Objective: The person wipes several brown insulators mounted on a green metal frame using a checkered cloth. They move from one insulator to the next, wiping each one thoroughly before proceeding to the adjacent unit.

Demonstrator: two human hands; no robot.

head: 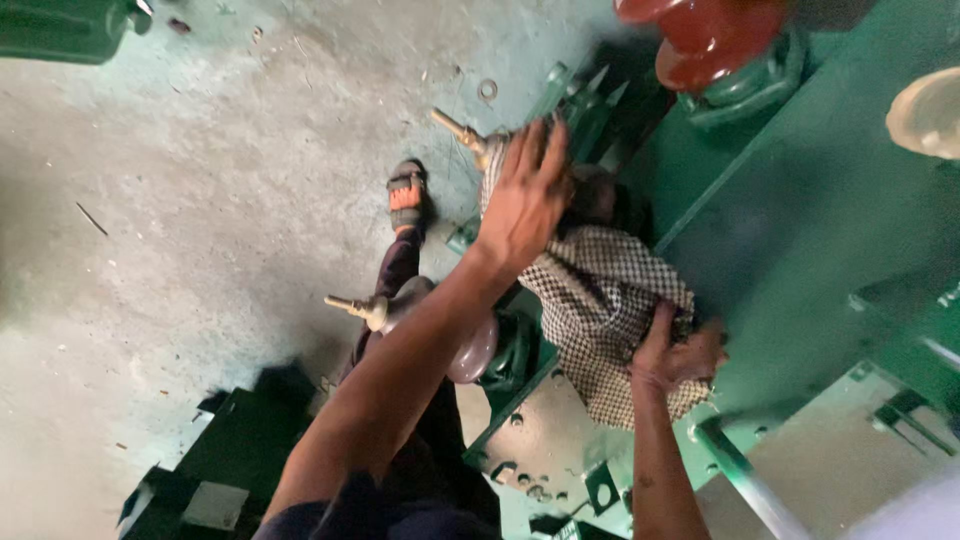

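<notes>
Cloth: a checkered rag (600,300) draped over the top edge of a green metal housing (780,260), covering an insulator.
Left hand (525,200): fingers spread, pressing the cloth's upper end flat.
Right hand (675,355): clenched on the cloth's lower end.
Progress: wiping appears under way; blur hides how clean the paint is.
Nearby: a brown insulator (470,345) with a brass stud stands uncovered.

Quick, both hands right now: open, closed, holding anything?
Left hand: open, fingers spread, palm pressed on the upper end of the checkered cloth.
Right hand: closed, grip bunched on the lower end of the same cloth.
</notes>
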